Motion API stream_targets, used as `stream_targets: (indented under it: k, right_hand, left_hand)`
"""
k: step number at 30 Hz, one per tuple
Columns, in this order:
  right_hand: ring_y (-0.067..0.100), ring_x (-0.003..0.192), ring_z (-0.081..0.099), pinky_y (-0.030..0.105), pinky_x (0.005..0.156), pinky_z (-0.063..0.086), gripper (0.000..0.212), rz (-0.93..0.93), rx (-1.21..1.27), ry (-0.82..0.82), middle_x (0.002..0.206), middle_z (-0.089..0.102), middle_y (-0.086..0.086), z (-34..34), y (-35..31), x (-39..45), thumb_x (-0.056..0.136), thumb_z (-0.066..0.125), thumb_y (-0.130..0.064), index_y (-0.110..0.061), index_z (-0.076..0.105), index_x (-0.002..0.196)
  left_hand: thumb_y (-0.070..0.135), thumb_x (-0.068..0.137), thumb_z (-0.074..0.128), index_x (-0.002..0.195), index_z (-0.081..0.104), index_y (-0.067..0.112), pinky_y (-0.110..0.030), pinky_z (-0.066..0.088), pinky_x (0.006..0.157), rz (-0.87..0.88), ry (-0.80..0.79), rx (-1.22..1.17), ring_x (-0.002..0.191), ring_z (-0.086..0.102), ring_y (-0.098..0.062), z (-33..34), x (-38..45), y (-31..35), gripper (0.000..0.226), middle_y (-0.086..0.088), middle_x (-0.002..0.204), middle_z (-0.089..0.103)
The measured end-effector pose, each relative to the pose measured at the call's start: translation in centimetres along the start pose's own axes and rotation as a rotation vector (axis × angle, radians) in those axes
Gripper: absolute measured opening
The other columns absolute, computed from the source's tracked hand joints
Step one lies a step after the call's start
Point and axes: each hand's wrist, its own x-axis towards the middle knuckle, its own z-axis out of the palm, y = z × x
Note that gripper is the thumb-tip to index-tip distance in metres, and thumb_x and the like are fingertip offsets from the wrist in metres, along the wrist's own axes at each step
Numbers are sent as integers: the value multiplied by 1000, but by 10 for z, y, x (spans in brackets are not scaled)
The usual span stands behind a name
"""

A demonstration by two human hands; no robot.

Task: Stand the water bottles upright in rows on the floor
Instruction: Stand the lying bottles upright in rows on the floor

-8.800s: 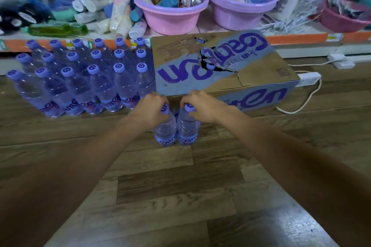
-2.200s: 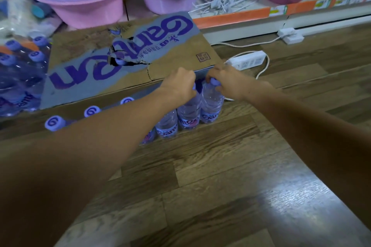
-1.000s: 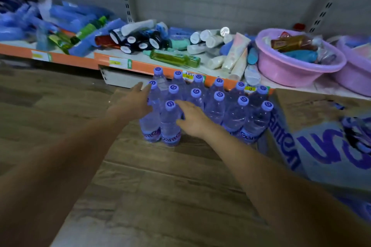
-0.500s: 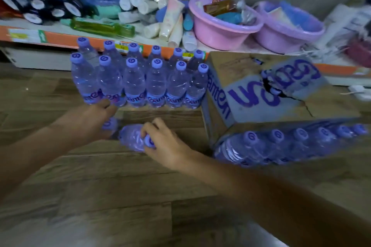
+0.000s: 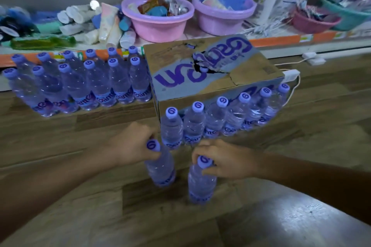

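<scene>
Each hand's grip is closed round a capped neck: left hand (image 5: 132, 146) on one water bottle (image 5: 160, 168), right hand (image 5: 226, 159) on another (image 5: 200, 182). Full and thin-walled, they likely feel heavy and squashy, so the stiff neck suits. The row (image 5: 222, 114) stands at 12 o'clock.

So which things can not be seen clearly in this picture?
Head view only:
- Whether the box still holds bottles: only a small tear opens its top.
- Necks of the two held bottles: left hand and right hand cover them.
- Whether the left bottle touches the floor: motion blur.
- Back row bodies: front bottles hide them.
</scene>
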Motion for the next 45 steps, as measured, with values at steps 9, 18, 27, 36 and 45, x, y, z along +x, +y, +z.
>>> stream_targets:
  k: [9, 18, 27, 36, 45]
  right_hand:
    - [20, 109, 49, 22, 83, 35, 26, -11, -68, 56, 117, 50, 8, -25, 57, 6, 86, 55, -7, -11, 57, 111]
    - [25, 109, 47, 44, 93, 43, 24, 22, -70, 54, 117, 46, 8, -30, 69, 15, 86, 54, -6, -12, 53, 109]
    - [24, 111, 47, 44, 93, 43, 26, -6, -87, 38, 121, 46, 7, -31, 70, 21, 86, 51, -2, -10, 53, 111]
    - [24, 111, 48, 44, 91, 44, 27, -19, -97, 37, 119, 48, 7, -30, 71, 28, 83, 50, 1, -10, 56, 107]
    - [23, 103, 51, 45, 87, 47, 25, -43, -84, 68, 114, 49, 6, -25, 71, 30, 82, 52, 0, -12, 56, 104]
  left_hand:
    - [18, 71, 60, 63, 45, 9, -40, 50, 60, 53, 44, 71, 71, 61, -35, 19, 49, 55, 19, -16, 75, 60]
    - [15, 71, 61, 71, 54, 1, -31, 35, 53, 51, 48, 84, 70, 57, -32, 24, 59, 53, 16, -13, 80, 55]
    - [13, 74, 57, 83, 55, 4, -39, 49, 65, 82, 93, 110, 79, 57, -31, 26, 55, 53, 13, -9, 93, 56]
    - [15, 75, 58, 86, 52, 12, -35, 46, 69, 76, 46, 88, 89, 57, -27, 19, 57, 51, 13, -4, 96, 53]
    - [15, 72, 58, 89, 60, 10, -46, 53, 71, 93, 60, 106, 84, 59, -28, 22, 60, 44, 18, -6, 98, 56]
